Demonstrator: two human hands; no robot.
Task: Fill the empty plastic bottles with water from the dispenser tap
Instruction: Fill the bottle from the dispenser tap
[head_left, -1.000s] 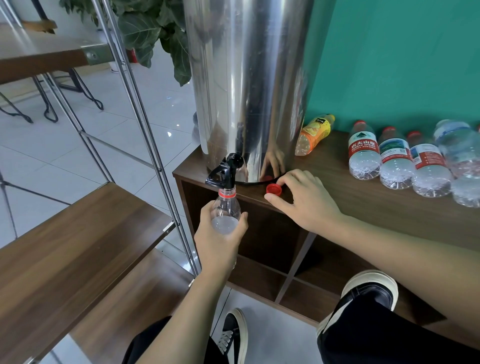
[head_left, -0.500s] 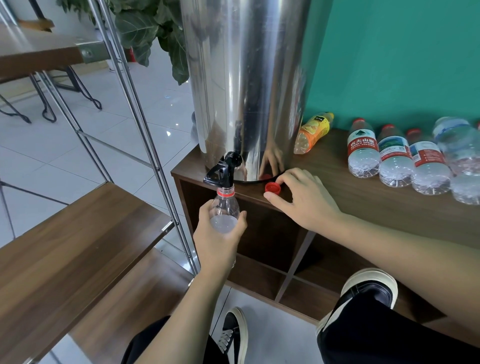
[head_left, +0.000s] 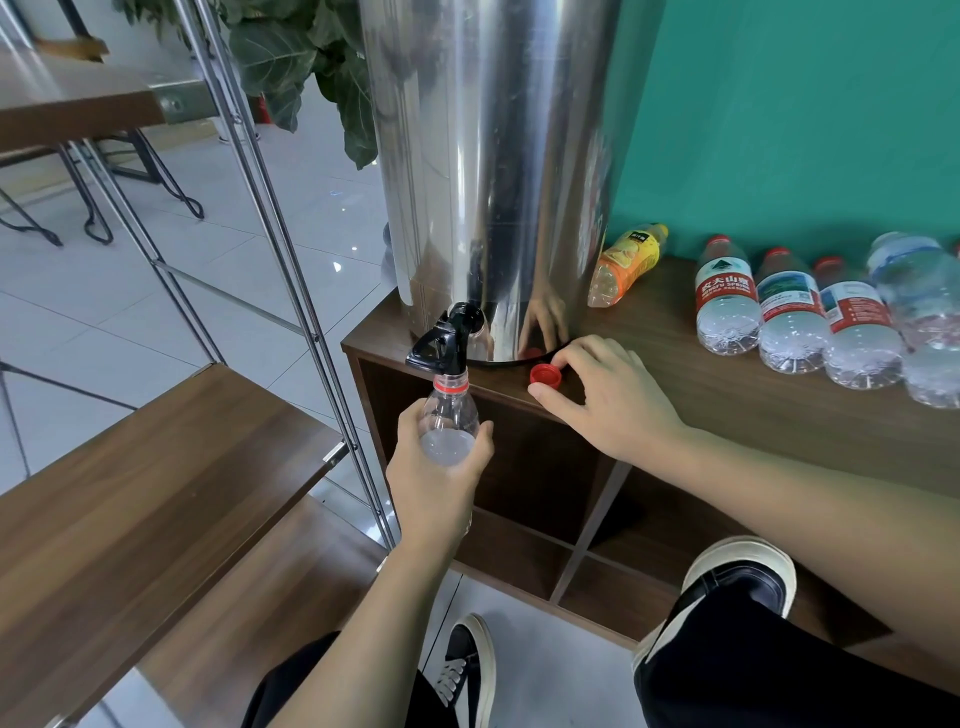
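Observation:
A tall steel water dispenser (head_left: 493, 156) stands on a brown cabinet (head_left: 727, 415), its black tap (head_left: 441, 345) jutting over the front edge. My left hand (head_left: 436, 483) grips a clear plastic bottle (head_left: 449, 415) with a red neck ring. It holds the bottle upright with the open mouth right under the tap, and water shows near the shoulder. My right hand (head_left: 608, 400) rests on the cabinet top, thumb and index finger around a red cap (head_left: 544, 374) beside the dispenser's base.
Several capped, water-filled bottles (head_left: 724, 301) lie in a row at the cabinet's right, and an orange drink bottle (head_left: 626, 262) lies beside the dispenser. A wooden shelf (head_left: 156, 467) with metal poles (head_left: 270, 208) stands to the left. My knees and shoes are below.

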